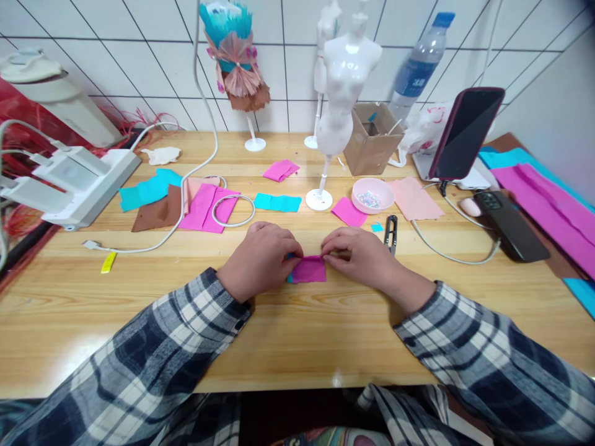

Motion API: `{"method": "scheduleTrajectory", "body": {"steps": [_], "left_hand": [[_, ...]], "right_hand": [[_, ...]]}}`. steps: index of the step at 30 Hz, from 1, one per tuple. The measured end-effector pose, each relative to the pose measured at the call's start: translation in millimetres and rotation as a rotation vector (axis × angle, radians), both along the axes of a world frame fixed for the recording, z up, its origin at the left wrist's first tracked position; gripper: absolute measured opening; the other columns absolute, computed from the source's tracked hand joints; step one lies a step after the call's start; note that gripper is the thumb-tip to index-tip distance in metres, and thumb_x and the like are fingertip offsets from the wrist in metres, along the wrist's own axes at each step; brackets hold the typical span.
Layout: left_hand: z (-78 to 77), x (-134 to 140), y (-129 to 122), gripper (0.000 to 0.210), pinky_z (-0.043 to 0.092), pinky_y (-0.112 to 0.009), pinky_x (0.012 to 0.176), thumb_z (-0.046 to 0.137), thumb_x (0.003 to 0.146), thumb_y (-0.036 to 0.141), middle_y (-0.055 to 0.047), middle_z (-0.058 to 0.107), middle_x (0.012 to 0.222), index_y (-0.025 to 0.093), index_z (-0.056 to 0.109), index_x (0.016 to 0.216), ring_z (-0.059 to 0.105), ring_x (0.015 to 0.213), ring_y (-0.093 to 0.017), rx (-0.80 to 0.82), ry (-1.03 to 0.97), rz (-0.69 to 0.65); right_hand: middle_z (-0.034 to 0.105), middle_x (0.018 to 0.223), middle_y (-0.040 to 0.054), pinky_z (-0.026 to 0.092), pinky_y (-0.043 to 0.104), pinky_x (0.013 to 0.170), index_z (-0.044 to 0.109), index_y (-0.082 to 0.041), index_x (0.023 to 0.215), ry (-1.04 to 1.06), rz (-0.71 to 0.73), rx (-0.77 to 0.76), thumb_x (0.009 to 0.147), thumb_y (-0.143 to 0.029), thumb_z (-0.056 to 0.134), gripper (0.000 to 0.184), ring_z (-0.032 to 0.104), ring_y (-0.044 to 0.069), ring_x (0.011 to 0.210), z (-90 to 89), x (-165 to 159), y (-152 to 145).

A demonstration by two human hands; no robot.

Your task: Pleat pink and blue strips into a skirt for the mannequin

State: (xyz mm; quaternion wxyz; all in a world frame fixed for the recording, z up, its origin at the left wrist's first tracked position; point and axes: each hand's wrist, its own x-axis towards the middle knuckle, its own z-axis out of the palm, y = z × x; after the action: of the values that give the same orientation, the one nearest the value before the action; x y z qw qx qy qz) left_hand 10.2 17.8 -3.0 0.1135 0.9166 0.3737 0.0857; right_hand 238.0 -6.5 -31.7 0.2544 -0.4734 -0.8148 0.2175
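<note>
A small magenta piece of crepe paper (310,270), with turquoise showing at its left edge, lies on the wooden table (297,334) between my hands. My left hand (260,257) pinches its upper left corner, the fingers closed. At the upper right corner, the thumb and fingertips of my right hand (365,257) pinch the same paper. Just beyond my right hand lie black thread snips (391,234). A flat turquoise strip (277,202) and a magenta square (348,212) rest past my fingers.
White mannequins stand at the back, the nearest (346,80) bare, another wearing a paper dress (237,62). A pink bowl (372,195) holds small beads. A cardboard box (372,139), propped phone (467,133), black phone (511,226) and power strip (93,192) with cables surround the work.
</note>
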Motion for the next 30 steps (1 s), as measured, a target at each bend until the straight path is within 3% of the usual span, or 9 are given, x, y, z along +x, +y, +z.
{"method": "scheduleTrajectory", "body": {"steps": [4, 7, 12, 25, 30], "left_hand": [[-0.5, 0, -1, 0.015, 0.036, -0.04, 0.088, 0.059, 0.083, 0.022, -0.001, 0.074, 0.08, 0.023, 0.074, 0.083, 0.064, 0.082, -0.02, 0.005, -0.004, -0.006], [-1.2, 0, -1, 0.016, 0.035, -0.042, 0.092, 0.058, 0.085, 0.023, 0.0, 0.073, 0.081, 0.023, 0.074, 0.083, 0.063, 0.082, -0.019, 0.018, -0.008, -0.008], [-1.8, 0, -2, 0.017, 0.033, -0.044, 0.096, 0.057, 0.087, 0.023, -0.002, 0.074, 0.083, 0.023, 0.074, 0.084, 0.062, 0.084, -0.02, 0.054, -0.004, -0.022], [-4.1, -1, -5, 0.023, 0.025, -0.055, 0.107, 0.05, 0.09, 0.019, -0.001, 0.069, 0.081, 0.025, 0.072, 0.085, 0.059, 0.088, -0.021, 0.229, 0.09, -0.115], [-1.3, 0, -7, 0.022, 0.026, -0.056, 0.107, 0.05, 0.089, 0.018, -0.002, 0.067, 0.078, 0.023, 0.07, 0.083, 0.058, 0.087, -0.022, 0.248, 0.124, -0.142]], "right_hand": [[0.073, 0.1, 0.0043, 0.054, 0.031, 0.075, 0.073, -0.023, 0.104, 0.039, -0.052, -0.02, 0.083, -0.026, 0.066, 0.022, 0.067, 0.018, 0.085, 4.6, 0, -4], [0.074, 0.102, 0.0035, 0.054, 0.033, 0.082, 0.076, -0.024, 0.093, 0.043, -0.003, 0.002, 0.084, -0.024, 0.066, 0.014, 0.068, 0.018, 0.092, 2.2, 1, -3], [0.074, 0.1, 0.0017, 0.054, 0.032, 0.08, 0.076, -0.026, 0.085, 0.026, 0.016, 0.015, 0.084, -0.02, 0.065, 0.013, 0.069, 0.017, 0.089, -3.5, 4, 1], [0.074, 0.105, 0.0003, 0.049, 0.035, 0.081, 0.073, -0.026, 0.092, -0.191, 0.108, 0.105, 0.09, -0.023, 0.059, 0.015, 0.066, 0.02, 0.094, 4.8, 5, -6], [0.073, 0.096, 0.0018, 0.047, 0.033, 0.073, 0.067, -0.024, 0.099, -0.164, 0.007, 0.066, 0.085, -0.029, 0.067, 0.015, 0.066, 0.02, 0.085, 6.9, 4, -10]]}}
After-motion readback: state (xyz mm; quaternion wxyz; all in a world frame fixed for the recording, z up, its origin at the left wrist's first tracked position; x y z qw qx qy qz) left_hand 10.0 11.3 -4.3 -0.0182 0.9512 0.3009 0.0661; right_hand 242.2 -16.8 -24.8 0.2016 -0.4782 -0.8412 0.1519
